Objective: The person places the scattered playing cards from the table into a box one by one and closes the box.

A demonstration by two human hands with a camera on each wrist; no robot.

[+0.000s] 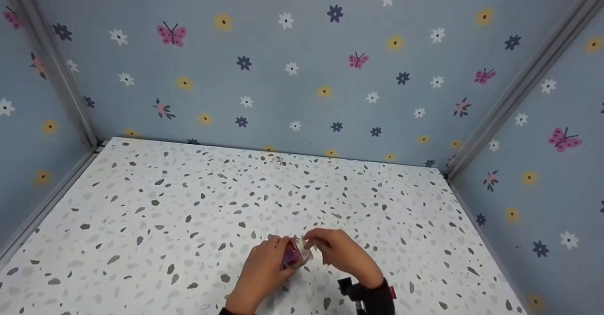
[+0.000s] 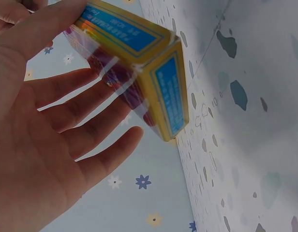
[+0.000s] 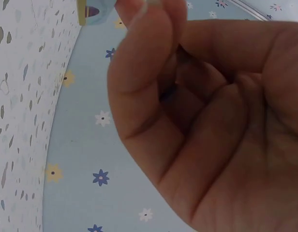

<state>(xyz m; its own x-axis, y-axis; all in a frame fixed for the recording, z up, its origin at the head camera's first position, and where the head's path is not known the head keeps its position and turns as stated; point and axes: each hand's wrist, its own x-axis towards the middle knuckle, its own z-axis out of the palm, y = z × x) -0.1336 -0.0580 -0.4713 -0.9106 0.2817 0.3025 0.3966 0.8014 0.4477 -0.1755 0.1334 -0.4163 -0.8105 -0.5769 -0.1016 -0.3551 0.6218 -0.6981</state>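
My left hand [image 1: 265,269] holds a small box [image 1: 291,254] near the front middle of the table. In the left wrist view the box [image 2: 134,60] has yellow edges, blue printed panels and a purple-red side under shiny clear film. The left thumb lies on its upper face, with the other fingers [image 2: 108,152] spread beneath. My right hand [image 1: 340,252] is at the box's right end, where a whitish clear wrapper [image 1: 306,250] reaches its pinching thumb and forefinger. In the right wrist view only a corner of the box [image 3: 91,12] shows, and the pinched part is mostly cut off.
The white speckled table [image 1: 155,202] spreads around both hands. A small, faint clear object [image 1: 278,162] lies near its back edge. Blue flowered panels [image 1: 302,46] enclose the back and sides. A black band [image 1: 377,297] is on the right wrist.
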